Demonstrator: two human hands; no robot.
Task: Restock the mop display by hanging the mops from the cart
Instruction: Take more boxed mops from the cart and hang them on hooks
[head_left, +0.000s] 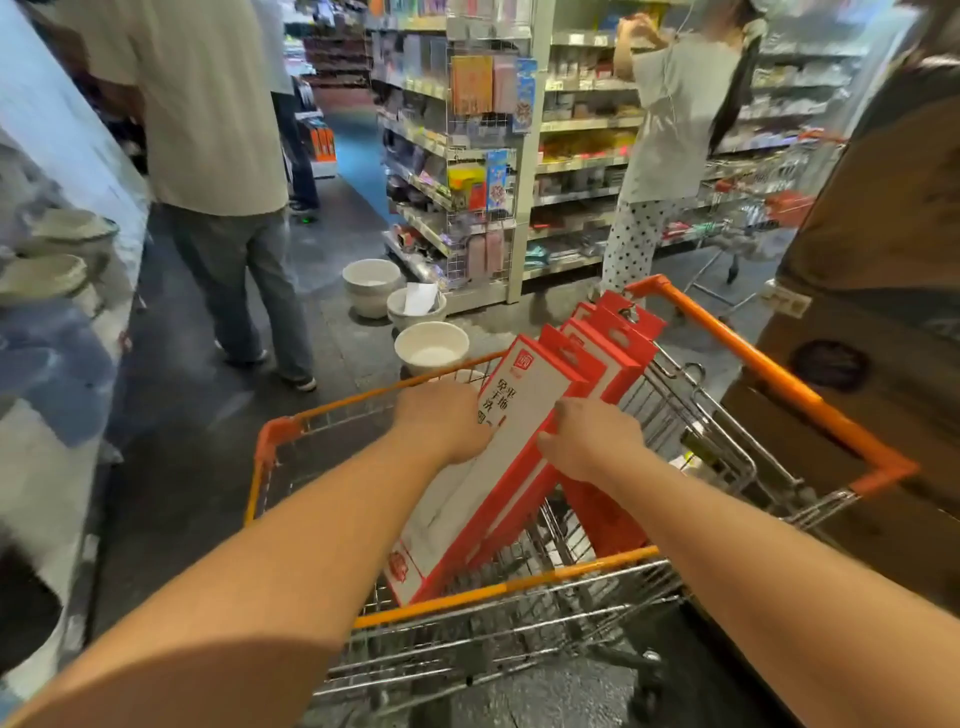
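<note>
- Head view: both hands reach into the cart (519, 584), where red-and-white mop boxes (618, 338) lean in a row.
- Left hand (441, 421) grasps the left edge of the front box (478, 488), fingers curled onto it.
- Right hand (592, 441) grasps its right edge, fingers curled over the red side.
- Front box stands tilted, its foot inside the cart.
- White bowls (431, 348) sit on the floor just beyond the cart; shelves (582, 124) and a shopper (208, 104) stand farther off.

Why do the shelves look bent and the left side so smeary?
Head view: the wide-angle lens bows the shelves; its left edge, by the stacked bowls, is blurred; the mop box, left hand and right hand are fairly sharp.
</note>
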